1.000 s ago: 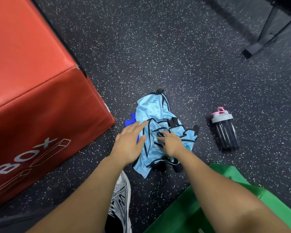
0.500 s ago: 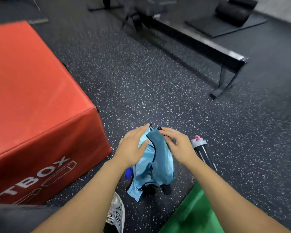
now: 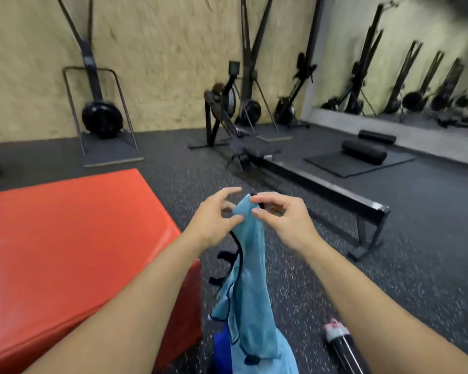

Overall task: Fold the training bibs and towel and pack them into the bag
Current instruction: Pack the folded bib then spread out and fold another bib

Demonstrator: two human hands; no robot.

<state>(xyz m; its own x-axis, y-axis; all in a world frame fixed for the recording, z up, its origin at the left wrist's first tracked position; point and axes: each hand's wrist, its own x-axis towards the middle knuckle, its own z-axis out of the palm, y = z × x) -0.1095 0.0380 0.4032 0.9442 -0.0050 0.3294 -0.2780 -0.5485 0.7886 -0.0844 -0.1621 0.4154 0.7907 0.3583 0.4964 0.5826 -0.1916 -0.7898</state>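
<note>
Arms: we see both forearms reaching forward and up, side by side, hands raised at chest height above the floor (image 3: 389,211).
Red box (image 3: 65,238): one, to our left, just beside the left forearm.
Rowing machine (image 3: 322,190): one long rail ahead on our right; other machines along the wall are blurred.
Bib (image 3: 250,279): we count one light-blue bib with dark trim, hanging from the hands down to the lower edge; something dark blue (image 3: 222,346) shows beside its lower part.
Bottle (image 3: 341,344): one, pink-capped, lying on the floor under the right forearm.
Left hand (image 3: 214,220): fingers spread and half curled, thumb touching the bib's top edge.
Right hand (image 3: 284,214): thumb and forefinger pinching the bib's top corner.
</note>
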